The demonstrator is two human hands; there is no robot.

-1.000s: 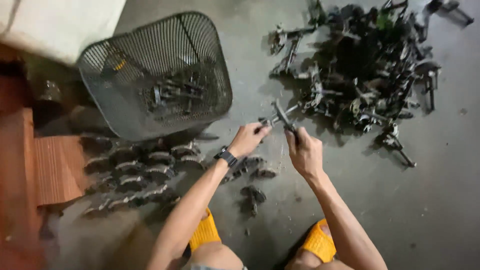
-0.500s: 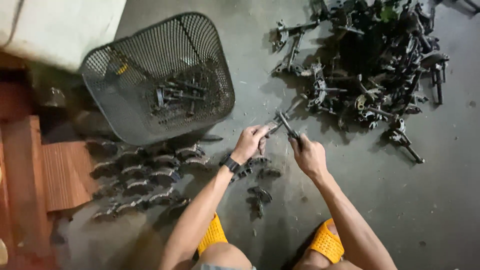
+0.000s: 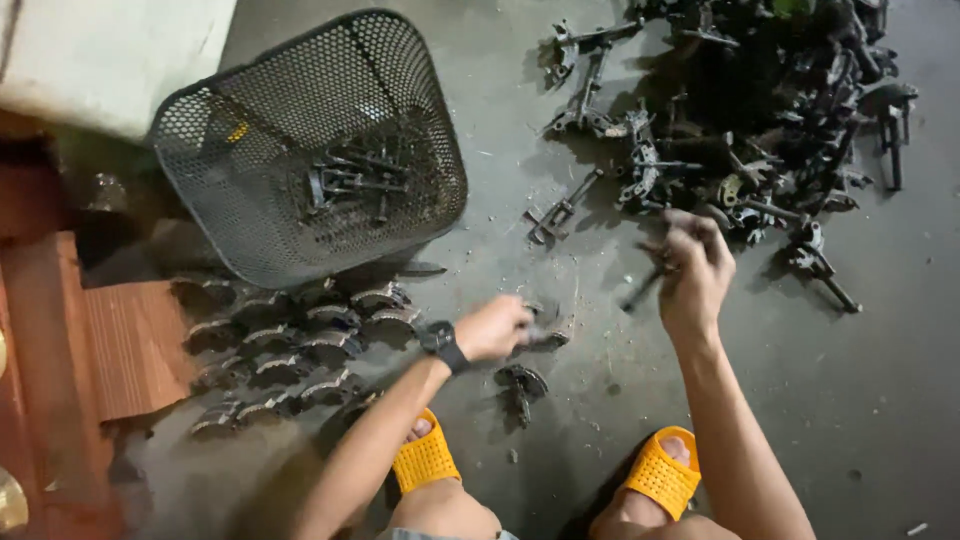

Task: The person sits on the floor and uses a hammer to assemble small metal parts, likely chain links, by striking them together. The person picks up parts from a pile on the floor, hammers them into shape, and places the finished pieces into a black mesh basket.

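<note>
Head view: left hand (image 3: 497, 327) curls around a curved metal piece (image 3: 545, 338), low beside the rows of similar pieces (image 3: 300, 345); right hand (image 3: 692, 268) grips a blurred dark rod (image 3: 643, 287) just before the scrap pile (image 3: 760, 110).

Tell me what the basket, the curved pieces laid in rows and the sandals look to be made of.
Basket: black mesh, probably painted or coated metal, judging by its even perforations and stiff rim.
Curved pieces: likely metal, dull dark grey with paler worn edges that catch the light; grimy.
Sandals: orange, matte, with moulded holes, so apparently rubber or foam plastic; which one the picture leaves open.
</note>
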